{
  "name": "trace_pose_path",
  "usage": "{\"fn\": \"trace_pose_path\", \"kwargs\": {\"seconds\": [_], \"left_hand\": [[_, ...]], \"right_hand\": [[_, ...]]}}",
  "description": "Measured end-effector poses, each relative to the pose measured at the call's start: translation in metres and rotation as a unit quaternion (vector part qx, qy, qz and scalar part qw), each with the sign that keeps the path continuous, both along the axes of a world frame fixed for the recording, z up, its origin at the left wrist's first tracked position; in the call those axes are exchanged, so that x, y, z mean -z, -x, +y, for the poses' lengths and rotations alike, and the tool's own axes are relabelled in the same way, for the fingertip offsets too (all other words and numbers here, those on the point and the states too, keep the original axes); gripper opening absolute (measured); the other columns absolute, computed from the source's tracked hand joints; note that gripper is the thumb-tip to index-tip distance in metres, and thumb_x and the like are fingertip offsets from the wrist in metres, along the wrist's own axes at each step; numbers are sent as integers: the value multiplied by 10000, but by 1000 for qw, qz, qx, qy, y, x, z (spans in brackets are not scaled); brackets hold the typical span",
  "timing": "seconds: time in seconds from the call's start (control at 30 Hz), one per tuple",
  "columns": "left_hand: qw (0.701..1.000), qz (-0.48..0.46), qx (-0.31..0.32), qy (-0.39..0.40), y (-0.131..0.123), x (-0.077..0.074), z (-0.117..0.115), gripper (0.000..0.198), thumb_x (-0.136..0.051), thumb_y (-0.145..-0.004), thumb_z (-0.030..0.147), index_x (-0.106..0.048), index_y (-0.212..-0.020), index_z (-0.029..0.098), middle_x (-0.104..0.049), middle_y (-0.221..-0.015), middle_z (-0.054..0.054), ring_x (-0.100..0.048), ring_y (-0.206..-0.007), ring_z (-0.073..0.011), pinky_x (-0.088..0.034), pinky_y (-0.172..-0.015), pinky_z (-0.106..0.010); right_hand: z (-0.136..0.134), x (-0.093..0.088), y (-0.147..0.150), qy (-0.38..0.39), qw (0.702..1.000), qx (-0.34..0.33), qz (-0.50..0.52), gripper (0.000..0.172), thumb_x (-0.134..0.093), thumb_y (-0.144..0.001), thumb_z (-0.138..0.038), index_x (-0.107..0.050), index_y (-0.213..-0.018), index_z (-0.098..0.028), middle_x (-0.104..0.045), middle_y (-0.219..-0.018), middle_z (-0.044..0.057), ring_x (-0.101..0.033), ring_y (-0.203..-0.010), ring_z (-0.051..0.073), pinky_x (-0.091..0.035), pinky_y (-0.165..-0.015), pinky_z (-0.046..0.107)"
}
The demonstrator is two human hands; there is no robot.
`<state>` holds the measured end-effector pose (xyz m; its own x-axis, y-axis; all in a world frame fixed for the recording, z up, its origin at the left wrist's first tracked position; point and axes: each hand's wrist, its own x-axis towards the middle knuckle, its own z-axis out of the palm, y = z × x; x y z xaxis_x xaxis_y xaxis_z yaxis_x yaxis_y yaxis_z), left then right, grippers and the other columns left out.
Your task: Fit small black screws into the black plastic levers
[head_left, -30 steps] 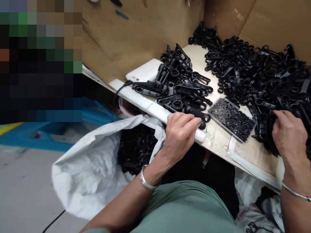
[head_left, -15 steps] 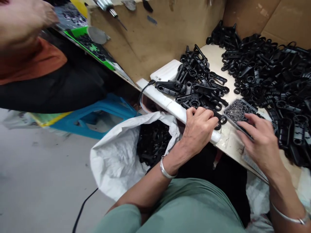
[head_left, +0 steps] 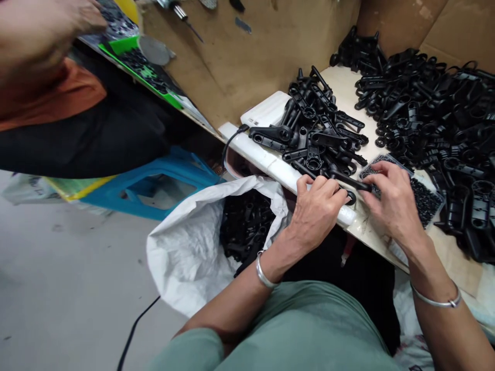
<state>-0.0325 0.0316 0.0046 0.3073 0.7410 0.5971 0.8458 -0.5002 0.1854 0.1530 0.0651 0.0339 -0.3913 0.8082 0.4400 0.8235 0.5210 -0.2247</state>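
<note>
My left hand [head_left: 319, 208] is curled at the table's near edge, pinching one end of a long black plastic part [head_left: 350, 181]. My right hand [head_left: 389, 198] grips the other end of that same part, its fingers closed over a shallow tray of small dark screws [head_left: 423, 198]. Just beyond my hands lies a small heap of the same black parts [head_left: 317, 126]. A much larger heap [head_left: 429, 113] covers the right side of the table.
A white sack [head_left: 185, 247] holding more black parts hangs open below the table's left corner. Cardboard walls [head_left: 247, 56] enclose the table. A white box [head_left: 266, 108] with a black cable lies at the corner. Another person in orange sits at upper left, by a blue stool [head_left: 154, 180].
My right hand left the big heap, crossed left over the screw tray and closed on the far end of the part my left hand holds. The view swung right.
</note>
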Motion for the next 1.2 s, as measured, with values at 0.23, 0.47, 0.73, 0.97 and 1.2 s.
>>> {"fn": "trace_pose_path", "kwargs": {"seconds": [0.23,0.47,0.73,0.97,1.2], "left_hand": [[997,-63,36,1,5,-3,-1,172,-557,-996,210,-690,-891,185,-708,-901,-30,-582,-868,-196,-363,-836,-394],[975,-52,216,21,-25,-12,-9,179,-525,-1013,242,-664,-982,134,-711,-1090,-100,-627,-996,-196,-484,-886,-321],[965,7,258,43,-39,1,-20,317,-385,-1026,111,-674,-896,133,-724,-1062,-94,-648,-987,-197,-516,-889,-322],[960,15,274,54,-38,2,-23,281,-411,-1013,85,-660,-892,133,-714,-1131,-102,-652,-1034,-180,-537,-926,-317],[955,11,286,79,-39,0,-25,302,-392,-1020,89,-654,-875,128,-702,-1074,-107,-640,-958,-179,-550,-884,-312]], "right_hand": [[-63,-7,-42,-98,991,87,19,208,-639,-906,-180,-655,-1100,-253,-692,-1101,93,-669,-994,269,-553,-882,463],[-110,31,-64,-89,989,96,-72,303,-653,-895,-149,-631,-1180,-250,-694,-1118,114,-656,-1027,273,-551,-889,450],[-135,24,-74,-39,989,131,55,415,-677,-883,-118,-642,-1261,-285,-671,-1187,109,-659,-1063,266,-555,-907,460],[-137,27,-77,-12,988,128,81,406,-671,-891,-115,-633,-1263,-273,-719,-1104,89,-672,-1030,253,-550,-922,477],[-136,22,-71,9,989,125,80,288,-674,-885,-107,-669,-1150,-220,-709,-1121,114,-657,-1047,255,-542,-938,469]]}}
